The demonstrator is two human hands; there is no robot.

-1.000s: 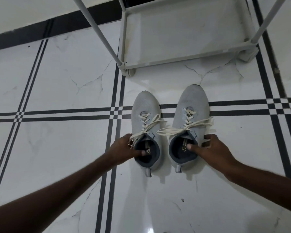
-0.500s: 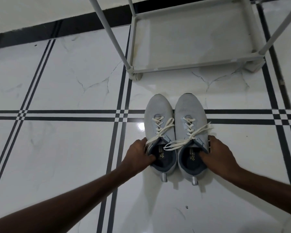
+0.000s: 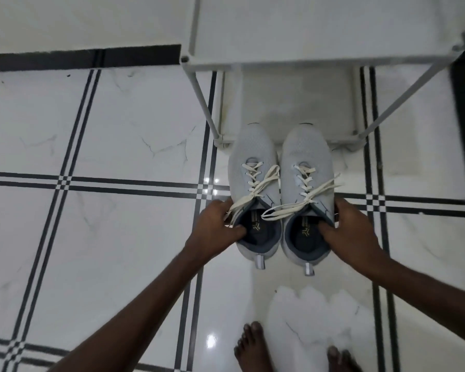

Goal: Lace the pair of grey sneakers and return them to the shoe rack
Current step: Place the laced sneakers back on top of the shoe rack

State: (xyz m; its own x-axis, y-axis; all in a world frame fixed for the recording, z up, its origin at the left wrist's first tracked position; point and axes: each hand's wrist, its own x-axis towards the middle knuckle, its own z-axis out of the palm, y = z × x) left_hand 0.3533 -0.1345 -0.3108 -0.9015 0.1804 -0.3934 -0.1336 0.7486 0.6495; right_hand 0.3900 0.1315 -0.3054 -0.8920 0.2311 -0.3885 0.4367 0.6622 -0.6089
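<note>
Grey knit with cream laces threaded through every eyelet: the lacing looks finished, though the ends lie loose across the tongues, not tied in a bow. What remains is the putting away. The left hand point(image 3: 215, 226) grips the collar of the left sneaker point(image 3: 254, 194), thumb inside the opening, and the right hand point(image 3: 346, 232) holds the right sneaker point(image 3: 306, 197) the same way. Both shoes sit side by side, toes just reaching the bottom shelf of the white shoe rack point(image 3: 293, 64), heels over the marble floor point(image 3: 118, 124). I'd say they are nearly home.
</note>
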